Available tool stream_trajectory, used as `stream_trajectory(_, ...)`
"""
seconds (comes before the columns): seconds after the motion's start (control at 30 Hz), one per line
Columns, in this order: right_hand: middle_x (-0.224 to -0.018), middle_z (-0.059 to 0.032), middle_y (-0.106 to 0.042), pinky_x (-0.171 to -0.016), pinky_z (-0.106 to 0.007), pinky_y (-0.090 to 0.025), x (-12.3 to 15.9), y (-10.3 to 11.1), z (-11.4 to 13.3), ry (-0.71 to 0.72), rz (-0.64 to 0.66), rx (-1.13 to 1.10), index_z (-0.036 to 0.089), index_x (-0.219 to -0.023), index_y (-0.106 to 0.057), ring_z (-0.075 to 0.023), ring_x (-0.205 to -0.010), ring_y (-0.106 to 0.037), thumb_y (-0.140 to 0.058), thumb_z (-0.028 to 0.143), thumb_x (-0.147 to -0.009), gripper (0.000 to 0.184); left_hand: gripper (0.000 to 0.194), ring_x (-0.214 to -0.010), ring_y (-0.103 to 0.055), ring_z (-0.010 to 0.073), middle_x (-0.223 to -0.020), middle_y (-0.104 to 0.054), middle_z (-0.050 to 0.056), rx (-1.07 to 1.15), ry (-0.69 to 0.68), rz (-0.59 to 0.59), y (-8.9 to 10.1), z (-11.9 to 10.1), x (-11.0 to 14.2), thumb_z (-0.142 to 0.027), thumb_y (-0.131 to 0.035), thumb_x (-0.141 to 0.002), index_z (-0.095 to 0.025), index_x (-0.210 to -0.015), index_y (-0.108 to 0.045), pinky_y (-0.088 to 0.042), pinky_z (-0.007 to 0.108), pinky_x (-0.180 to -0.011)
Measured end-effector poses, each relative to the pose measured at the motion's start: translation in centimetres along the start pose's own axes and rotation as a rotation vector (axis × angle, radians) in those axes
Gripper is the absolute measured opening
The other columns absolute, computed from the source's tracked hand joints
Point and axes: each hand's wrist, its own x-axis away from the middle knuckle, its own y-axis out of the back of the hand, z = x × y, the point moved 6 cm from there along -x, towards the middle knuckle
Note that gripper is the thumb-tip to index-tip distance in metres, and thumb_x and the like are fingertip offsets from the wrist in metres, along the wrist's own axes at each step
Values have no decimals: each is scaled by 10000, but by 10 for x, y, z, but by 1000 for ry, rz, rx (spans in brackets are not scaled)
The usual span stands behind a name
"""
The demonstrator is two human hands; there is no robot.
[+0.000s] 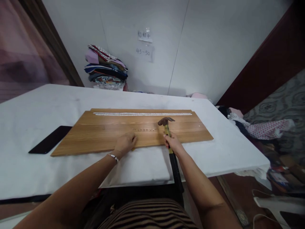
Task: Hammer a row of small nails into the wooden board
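Observation:
My right hand (173,143) is wrapped round the handle of a claw hammer (175,168), yellow near the head and black lower down. The rusty hammer head is up, over the right-centre part of a brown wooden board (90,133). Across the middle of the board runs a short row of small nails (144,129). My left hand (125,142) rests at the board's front edge, left of the row, its fingers closed; whatever they hold is hidden. Two thin white strips (143,114) lie along the board's back edge.
The board lies on a white-covered table (219,159). A flat black object (50,139) sits by its left end. Folded clothes (106,68) are stacked against the wall at the back. More fabric (267,128) hangs beyond the right edge, above a white stool (281,206).

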Motion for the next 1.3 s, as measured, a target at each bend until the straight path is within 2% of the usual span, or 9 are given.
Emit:
stream_trajectory(0.27,-349,107,-394,-323,-218,-241,-3,-15,2,-58,7,157,237,-718,-424,-89,-286,-324,-575,312,-724,169,291,-906,-639,216,-955,-700,103,-7,-19,15,0,-3,-1,-332,-377,-953,-190,-870,-617,-447,313,-793)
stream_trajectory(0.43,-364,122,-402,-329,-215,-226,-4,-13,5,-18,-59,136,232,-794,-462,-88,-282,-327,-626,325,-725,201,295,-915,-635,207,-965,-703,94,16,-28,21,-1,-4,-2,-340,-377,-959,-197,-856,-614,-444,307,-801)
stream_trajectory(0.63,-336,113,-398,-325,-215,-221,-5,-16,-1,-78,-12,248,241,-747,-423,-96,-272,-332,-605,299,-742,192,281,-922,-632,210,-966,-698,97,27,-40,20,-3,-4,-3,-331,-381,-954,-193,-867,-611,-442,312,-806)
stream_trajectory(0.87,-345,125,-380,-341,-213,-214,-7,-16,1,-13,-64,278,234,-782,-449,-93,-276,-324,-613,301,-753,179,300,-922,-633,207,-958,-695,91,32,-47,8,-4,-5,-2,-351,-368,-963,-201,-858,-606,-447,310,-810)
stream_trajectory(1.0,-347,124,-376,-345,-209,-212,-6,-18,-2,-65,-47,307,240,-754,-412,-89,-277,-322,-621,295,-749,216,298,-910,-631,209,-953,-695,95,38,-55,1,-5,-5,-1,-345,-367,-963,-198,-864,-606,-444,315,-803)
stream_trajectory(1.2,-365,135,-366,-345,-205,-237,-6,-16,2,-12,-61,348,224,-839,-446,-94,-290,-329,-545,255,-793,113,300,-904,-630,222,-938,-692,107,75,-65,-30,-7,-4,-2,-349,-383,-956,-189,-852,-615,-440,326,-785)
stream_trajectory(1.3,-373,135,-358,-350,-207,-237,-7,-16,1,-41,-79,368,223,-843,-447,-94,-294,-321,-539,241,-801,103,283,-897,-630,227,-931,-690,108,93,-66,-38,-9,-3,-3,-337,-397,-947,-190,-852,-618,-438,332,-783)
